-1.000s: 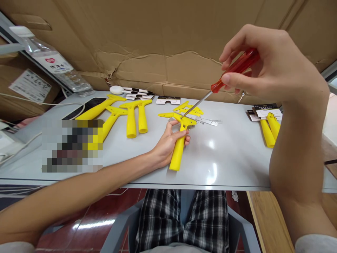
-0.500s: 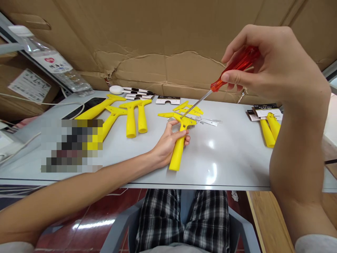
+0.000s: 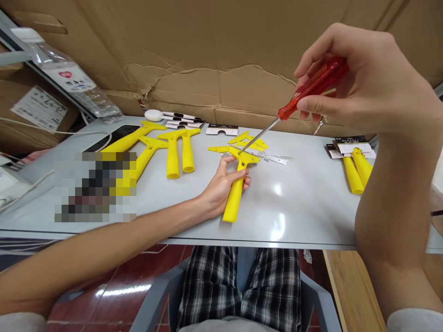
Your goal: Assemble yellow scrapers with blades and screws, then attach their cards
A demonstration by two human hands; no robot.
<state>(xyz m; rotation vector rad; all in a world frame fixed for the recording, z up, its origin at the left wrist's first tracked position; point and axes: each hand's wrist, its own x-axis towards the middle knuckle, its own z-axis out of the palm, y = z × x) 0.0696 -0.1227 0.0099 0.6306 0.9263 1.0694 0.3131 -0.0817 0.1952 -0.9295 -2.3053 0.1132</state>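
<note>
My left hand (image 3: 221,184) grips a yellow scraper handle (image 3: 234,200) just below its forked head, its hollow end pointing towards me. In my right hand (image 3: 367,83) is a screwdriver with a clear red grip (image 3: 313,87), slanting down to the left. Its steel tip meets the head of the yellow handle near the middle; the screw itself is too small to make out. Behind that head lie loose yellow head pieces (image 3: 258,142) and thin metal blades (image 3: 275,157), partly covered by it.
Several yellow handles (image 3: 173,157) lie to the left, by a dark phone-like slab (image 3: 117,136) and a blurred patch. Cards (image 3: 221,129) and a white spoon-shaped thing (image 3: 154,115) sit at the back. Carded yellow handles (image 3: 353,173) lie right. A bottle (image 3: 72,78) leans left; cardboard (image 3: 214,46) walls the back.
My right hand and the screwdriver grip have shifted slightly up and right, while the tip stays on the scraper head. My left hand keeps its hold. The view has tilted a little.
</note>
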